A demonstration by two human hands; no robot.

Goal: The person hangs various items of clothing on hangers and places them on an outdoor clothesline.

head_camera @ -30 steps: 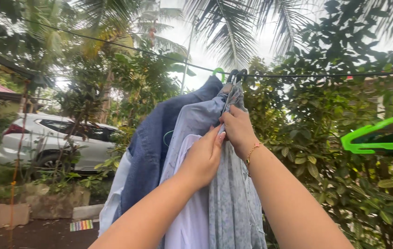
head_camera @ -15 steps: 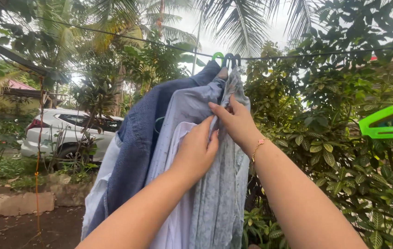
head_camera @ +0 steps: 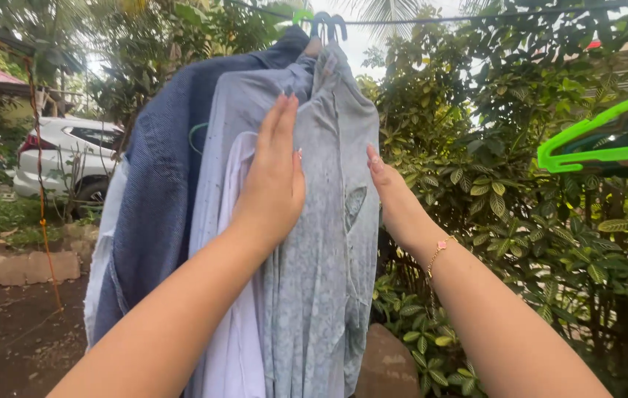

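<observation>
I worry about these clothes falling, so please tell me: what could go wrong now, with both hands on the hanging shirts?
1. The hanger hooks crowd together at one spot on the thin line; a push from the left hand could perhaps slide or unhook them.
2. The right hand presses the edge of the grey patterned shirt; if it slips off, it would land on bare soil.
3. The green hanger hangs close at head height and might get bumped.
</observation>
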